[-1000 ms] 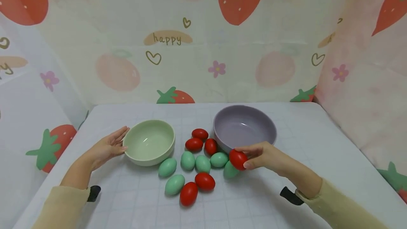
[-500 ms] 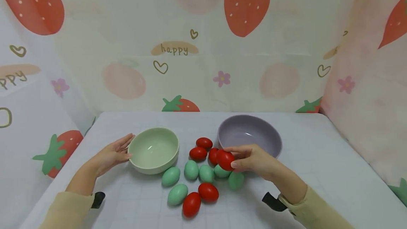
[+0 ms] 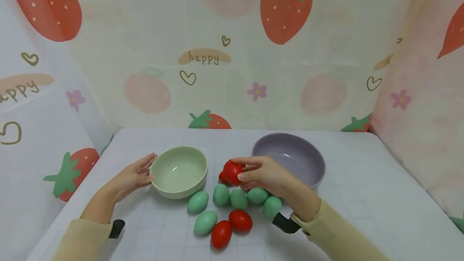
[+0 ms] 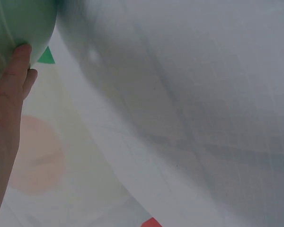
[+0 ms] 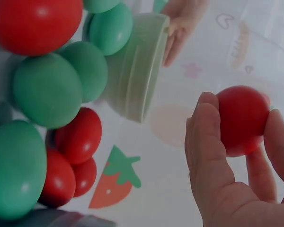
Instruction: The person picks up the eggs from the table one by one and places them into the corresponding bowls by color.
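I have a red egg [image 3: 233, 172] raised off the desk [image 3: 163, 239], partly hiding other red eggs [image 3: 222, 177], pinched by thumb and fingers of the right hand [image 3: 266, 175]. Its smooth shell looks slippery: a loose pinch could drop it and scatter the green eggs [image 3: 221, 195] on the near side. Left of it, the left hand's [image 3: 130, 178] straight, ungrasping fingers touch the green bowl [image 3: 177, 172]; overpressing could slide that rightward. The purple bowl [image 3: 290, 152] stands far right.
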Demonstrator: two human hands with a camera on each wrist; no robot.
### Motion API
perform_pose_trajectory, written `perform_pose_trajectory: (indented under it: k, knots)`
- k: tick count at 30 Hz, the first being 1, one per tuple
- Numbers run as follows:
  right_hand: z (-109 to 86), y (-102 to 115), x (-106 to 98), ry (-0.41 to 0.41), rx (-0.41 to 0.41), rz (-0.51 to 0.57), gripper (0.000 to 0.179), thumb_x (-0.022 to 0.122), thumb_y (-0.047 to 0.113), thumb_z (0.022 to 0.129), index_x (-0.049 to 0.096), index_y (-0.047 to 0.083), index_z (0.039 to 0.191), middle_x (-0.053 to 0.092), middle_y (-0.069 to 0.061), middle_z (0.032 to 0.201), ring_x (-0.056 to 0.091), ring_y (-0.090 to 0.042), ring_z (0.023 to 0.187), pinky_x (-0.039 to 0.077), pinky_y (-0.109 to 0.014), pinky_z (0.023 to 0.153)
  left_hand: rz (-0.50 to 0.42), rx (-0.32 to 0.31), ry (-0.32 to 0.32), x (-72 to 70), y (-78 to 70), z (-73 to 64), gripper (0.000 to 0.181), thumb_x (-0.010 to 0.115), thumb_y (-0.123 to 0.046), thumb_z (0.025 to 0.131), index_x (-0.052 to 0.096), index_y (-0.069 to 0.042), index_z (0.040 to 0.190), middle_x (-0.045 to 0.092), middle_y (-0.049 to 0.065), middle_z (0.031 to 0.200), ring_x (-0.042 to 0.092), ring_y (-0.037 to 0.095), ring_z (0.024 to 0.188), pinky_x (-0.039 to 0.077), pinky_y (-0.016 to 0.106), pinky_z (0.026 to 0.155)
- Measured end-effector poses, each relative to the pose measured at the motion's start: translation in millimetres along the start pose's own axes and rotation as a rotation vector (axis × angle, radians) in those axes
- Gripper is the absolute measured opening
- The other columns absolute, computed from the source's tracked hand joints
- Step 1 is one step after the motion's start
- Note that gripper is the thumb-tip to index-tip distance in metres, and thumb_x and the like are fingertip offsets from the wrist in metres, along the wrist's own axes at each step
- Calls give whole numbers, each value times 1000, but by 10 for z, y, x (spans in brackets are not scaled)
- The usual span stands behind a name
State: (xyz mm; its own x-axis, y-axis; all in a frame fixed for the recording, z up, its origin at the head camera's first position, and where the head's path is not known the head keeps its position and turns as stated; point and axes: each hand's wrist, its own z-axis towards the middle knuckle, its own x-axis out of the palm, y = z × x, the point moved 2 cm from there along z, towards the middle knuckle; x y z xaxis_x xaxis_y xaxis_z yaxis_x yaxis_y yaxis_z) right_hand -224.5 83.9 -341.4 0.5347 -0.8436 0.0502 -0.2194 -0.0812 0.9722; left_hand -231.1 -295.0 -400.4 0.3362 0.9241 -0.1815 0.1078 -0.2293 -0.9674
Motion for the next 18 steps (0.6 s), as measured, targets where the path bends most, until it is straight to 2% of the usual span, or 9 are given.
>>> perform_pose_trajectory:
  k: [4, 10, 15, 18]
  knots:
    - [113, 56, 84, -25, 12, 16, 47, 61, -1, 92, 54, 1, 138, 50, -23, 127, 64, -27, 98, 56, -39, 84, -4, -2, -2, -8, -32, 11, 84, 55, 5, 94, -5, 0, 153, -5, 19, 160, 0, 40, 145, 44, 21, 98]
    - [227, 130, 117, -46, 7, 17, 46, 62, -1, 91, 54, 1, 137, 57, -20, 119, 66, -24, 89, 57, -37, 81, -3, -6, 4, 36, -60, 73, 84, 55, 4, 94, -3, -1, 154, -3, 19, 160, 3, 38, 145, 43, 23, 99]
    - [364, 172, 198, -25, 34, -27, 46, 63, 2, 92, 55, 5, 137, 65, -17, 112, 68, -24, 91, 55, -40, 85, 14, -52, -18, 42, -10, 43, 84, 56, 5, 93, -1, -2, 154, 0, 18, 160, 6, 39, 145, 41, 32, 103]
    - [435, 239, 258, -14, 22, -32, 46, 63, 2, 91, 56, 6, 137, 68, -17, 109, 69, -25, 90, 55, -42, 86, 20, -46, -31, 24, -17, 28, 83, 56, 5, 93, 1, -1, 154, 1, 20, 160, 6, 40, 145, 43, 30, 102]
